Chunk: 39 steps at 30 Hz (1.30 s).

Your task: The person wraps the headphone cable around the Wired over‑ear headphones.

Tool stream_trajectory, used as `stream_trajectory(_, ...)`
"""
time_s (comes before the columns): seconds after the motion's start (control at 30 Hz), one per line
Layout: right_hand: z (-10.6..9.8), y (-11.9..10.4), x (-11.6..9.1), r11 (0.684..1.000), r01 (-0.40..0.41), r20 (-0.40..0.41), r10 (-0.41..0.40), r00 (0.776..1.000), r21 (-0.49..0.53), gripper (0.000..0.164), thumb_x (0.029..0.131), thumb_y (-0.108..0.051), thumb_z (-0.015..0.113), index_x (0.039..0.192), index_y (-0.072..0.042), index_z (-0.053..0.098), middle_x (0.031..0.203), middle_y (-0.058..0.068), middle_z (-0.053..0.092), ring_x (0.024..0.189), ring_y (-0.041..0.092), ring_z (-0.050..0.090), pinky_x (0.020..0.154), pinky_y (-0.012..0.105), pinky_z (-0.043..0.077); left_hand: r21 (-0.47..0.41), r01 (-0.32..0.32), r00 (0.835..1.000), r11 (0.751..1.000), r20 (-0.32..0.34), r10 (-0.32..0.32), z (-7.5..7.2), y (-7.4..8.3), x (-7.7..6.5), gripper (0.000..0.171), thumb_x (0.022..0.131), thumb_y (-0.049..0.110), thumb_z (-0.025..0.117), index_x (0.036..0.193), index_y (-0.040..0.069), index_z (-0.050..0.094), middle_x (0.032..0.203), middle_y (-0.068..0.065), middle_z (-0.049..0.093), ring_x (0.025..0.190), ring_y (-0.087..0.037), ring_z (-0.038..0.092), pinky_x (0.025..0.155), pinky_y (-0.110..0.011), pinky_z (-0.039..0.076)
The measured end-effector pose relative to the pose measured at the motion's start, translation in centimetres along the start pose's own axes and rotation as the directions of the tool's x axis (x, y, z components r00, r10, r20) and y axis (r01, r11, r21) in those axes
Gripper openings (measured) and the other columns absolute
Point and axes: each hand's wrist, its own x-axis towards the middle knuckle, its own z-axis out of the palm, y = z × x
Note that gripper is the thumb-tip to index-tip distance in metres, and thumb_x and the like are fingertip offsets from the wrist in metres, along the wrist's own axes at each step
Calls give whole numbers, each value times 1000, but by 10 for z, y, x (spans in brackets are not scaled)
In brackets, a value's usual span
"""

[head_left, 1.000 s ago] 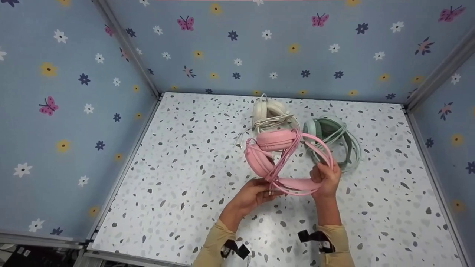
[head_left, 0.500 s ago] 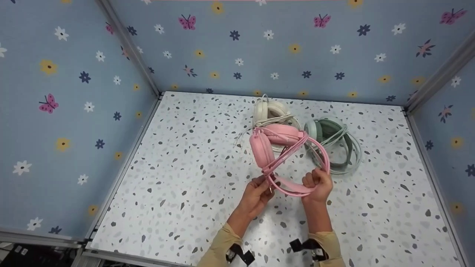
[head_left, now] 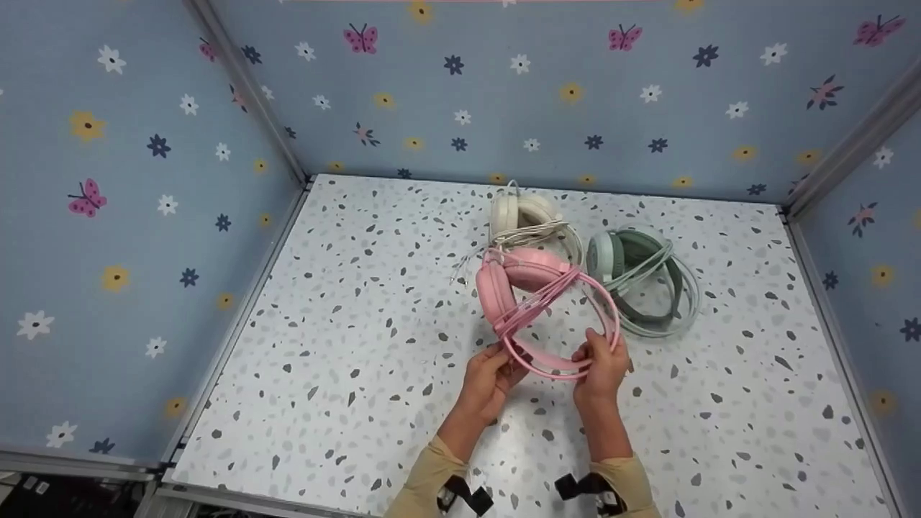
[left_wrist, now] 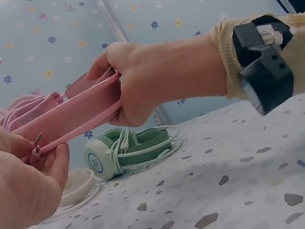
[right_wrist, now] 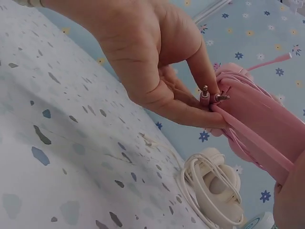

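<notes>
Pink headphones [head_left: 496, 291], their cable wound in a bundle across the ear cups, are held up off the table between both hands. My right hand [head_left: 603, 367] grips the headband at its near right part. The left hand [head_left: 491, 381] pinches the band's left side near an ear cup. Two metal audio plugs [right_wrist: 219, 98] stick out by the left fingertips, as the right wrist view shows. In the left wrist view, the right hand [left_wrist: 133, 81] wraps round the pink band [left_wrist: 71, 109].
Cream headphones [head_left: 507, 216] with a wrapped cable lie behind the pink pair. Green headphones [head_left: 604, 255] rest to their right, cable coiled round them. The speckled tabletop [head_left: 345, 302] is bounded by blue flowered panels [head_left: 460, 86] at the back and sides.
The right hand has shifted left, turning the pink headphones, and the far ear cup has swung left. The left hand's fingers, straighter a second ago, now pinch the band. The other headphones stay put.
</notes>
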Motion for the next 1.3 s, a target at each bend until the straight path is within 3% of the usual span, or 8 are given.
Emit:
stream_trajectory(0.33,3,29,-15,927,113,234,-28,972,-358,14,98,-12,56,99,-1,47,86,18,56,70,22,54,59,28,46,-75,-133,987,988,-102,125,-3,13,-1,34,108,15,30,136,-2,39,101,-7,51,84,-13,52,74,-27,49)
stream_trajectory(0.5,7,41,-28,902,163,352,-13,936,-400,18,95,-16,61,96,-3,49,86,15,60,70,28,54,57,27,44,164,-289,892,943,-311,327,0,20,4,29,107,21,29,96,6,51,70,0,46,55,-9,41,49,-22,37)
stream_trajectory(0.6,10,34,-36,884,164,383,19,923,-438,16,96,-15,60,96,-3,51,85,12,62,66,25,53,55,27,43,323,-368,851,872,-262,456,-5,22,2,29,106,22,27,87,9,44,64,0,43,52,-10,38,47,-22,34)
stream_trajectory(0.73,21,13,-48,870,181,409,25,912,-458,11,98,-10,57,100,0,51,86,12,62,65,18,52,56,26,45,514,-454,826,728,-62,560,-11,28,-6,17,102,11,34,110,1,45,74,-5,46,59,-12,43,53,-23,39)
stream_trajectory(0.9,25,13,-48,827,198,442,67,895,-526,20,98,-16,59,105,0,50,88,11,60,71,22,54,58,27,46,690,-353,844,632,-57,533,-9,48,-9,45,101,9,46,141,-5,32,125,-16,51,111,-19,52,94,-31,44)
stream_trajectory(1.07,16,33,-40,767,214,534,191,824,-605,29,101,-29,55,116,-5,49,101,8,61,80,23,57,61,29,47,676,-277,856,683,-150,495,-24,61,1,48,107,26,38,146,-1,31,149,-15,36,135,-23,35,112,-38,25)
stream_trajectory(1.17,12,34,-35,782,239,608,214,765,-576,32,102,-32,52,122,-7,47,108,11,61,85,33,59,62,35,49,633,-283,854,721,-176,490,-34,67,7,51,107,32,37,149,5,30,148,-7,37,131,-15,37,109,-30,27)
stream_trajectory(1.3,4,29,-28,792,215,617,243,748,-572,33,102,-35,51,121,-8,48,108,16,60,86,41,57,63,40,49,611,-262,832,747,-249,496,-45,86,19,43,106,35,38,135,4,43,99,-5,57,79,-10,55,70,-22,47)
